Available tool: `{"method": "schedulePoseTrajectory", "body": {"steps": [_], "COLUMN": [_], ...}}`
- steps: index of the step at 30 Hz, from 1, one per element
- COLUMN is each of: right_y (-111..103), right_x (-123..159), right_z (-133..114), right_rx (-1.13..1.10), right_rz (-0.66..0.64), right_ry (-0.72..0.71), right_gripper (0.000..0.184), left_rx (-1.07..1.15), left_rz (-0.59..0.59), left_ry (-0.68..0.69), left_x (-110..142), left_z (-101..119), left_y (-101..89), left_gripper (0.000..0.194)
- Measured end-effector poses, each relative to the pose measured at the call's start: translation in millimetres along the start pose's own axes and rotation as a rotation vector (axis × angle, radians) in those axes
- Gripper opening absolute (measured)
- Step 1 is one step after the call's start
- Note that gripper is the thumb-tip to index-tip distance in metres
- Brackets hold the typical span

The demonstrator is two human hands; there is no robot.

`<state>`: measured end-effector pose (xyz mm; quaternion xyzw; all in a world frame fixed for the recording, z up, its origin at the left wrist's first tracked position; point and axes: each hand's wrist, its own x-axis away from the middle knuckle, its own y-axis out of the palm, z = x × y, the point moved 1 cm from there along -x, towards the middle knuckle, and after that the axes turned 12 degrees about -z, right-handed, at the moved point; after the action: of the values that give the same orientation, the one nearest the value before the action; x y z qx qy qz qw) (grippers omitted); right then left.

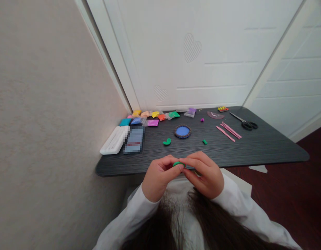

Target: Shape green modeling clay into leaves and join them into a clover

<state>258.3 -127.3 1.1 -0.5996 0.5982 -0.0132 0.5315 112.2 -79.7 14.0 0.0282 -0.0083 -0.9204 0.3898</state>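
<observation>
A small flattened piece of green clay [178, 163] is pinched between the fingertips of both hands, just over the table's near edge. My left hand [159, 175] is closed on its left side, thumb below and fingers above. From the right, the fingers of my right hand [204, 174] press against the same piece. Beyond them lies a curled green clay shape [167, 142]. Off to its right rests a short green clay lump [204, 142]. Farther back sits a blue clay disc [183, 131] edged with brown beads of clay.
Several clay packets [152, 123] line the table's [155, 163] back left, near a white case [115, 140] and a pixelated phone-like slab [134, 140]. Pink modelling tools [229, 131], black-handled scissors [246, 124], a purple bit [202, 119] and a translucent piece [216, 115] lie right.
</observation>
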Motion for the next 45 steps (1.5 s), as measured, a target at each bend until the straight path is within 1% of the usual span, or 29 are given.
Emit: {"method": "schedulePoseTrajectory", "body": {"steps": [5, 11, 29, 40, 45], "right_y": [1.0, 1.2, 1.5, 0.1, -0.1], "right_x": [1.9, 1.4, -0.7, -0.7, -1.3], "right_z": [1.2, 2.2, 0.1, 0.3, 0.4], "right_rx": [0.002, 0.008, 0.009, 0.016, 0.024], "right_rz": [-0.002, 0.005, 0.004, 0.019, 0.011], "right_ry": [0.002, 0.002, -0.001, -0.004, -0.005], "right_gripper": [0.030, 0.030, 0.028, 0.028, 0.028], "left_rx": [0.009, 0.051, 0.064, 0.022, 0.090], "left_rz": [-0.008, 0.001, -0.008, 0.002, -0.007], "left_ry": [0.017, 0.005, -0.030, -0.011, -0.027], "left_x": [-0.3, 0.1, -0.9, -1.0, -1.2], "left_z": [-2.6, -4.4, -2.5, -1.1, -3.4], "left_y": [-0.9, -2.0, 0.3, -0.2, -0.7], "left_gripper": [0.007, 0.005, 0.008, 0.008, 0.008]}}
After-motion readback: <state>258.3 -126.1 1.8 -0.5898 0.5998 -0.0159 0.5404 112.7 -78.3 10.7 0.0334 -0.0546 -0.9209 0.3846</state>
